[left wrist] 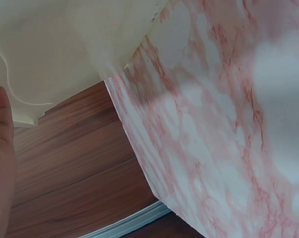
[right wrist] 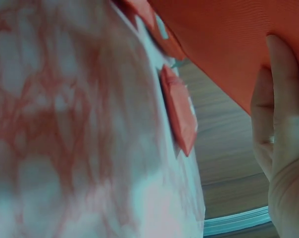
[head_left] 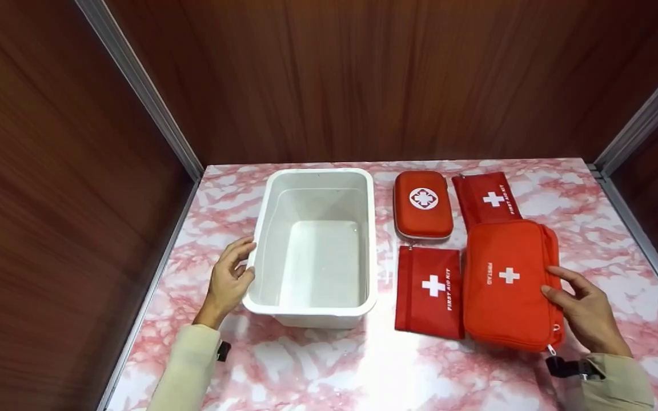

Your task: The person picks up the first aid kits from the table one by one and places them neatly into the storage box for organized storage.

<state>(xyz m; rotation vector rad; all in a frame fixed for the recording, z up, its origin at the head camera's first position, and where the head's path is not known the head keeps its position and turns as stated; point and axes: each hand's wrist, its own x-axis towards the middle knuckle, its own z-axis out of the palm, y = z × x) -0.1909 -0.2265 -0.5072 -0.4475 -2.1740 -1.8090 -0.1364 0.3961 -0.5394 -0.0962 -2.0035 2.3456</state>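
A person's right hand (head_left: 590, 313) pinches the three o'clock edge of a red first-aid bag (head_left: 506, 299), held above a marbled table (head_left: 283, 371). The left hand (head_left: 226, 281) grips the nine o'clock rim of a white tub (head_left: 309, 311). Clockwise around the bag: near pouch (head_left: 426, 305) at nine, case (head_left: 423, 220) at half past ten, far pouch (head_left: 480, 208) at twelve.

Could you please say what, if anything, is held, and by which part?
Right hand: orange FIRST AID bag, by its right edge; left hand touches white tub's rim, grip unclear.
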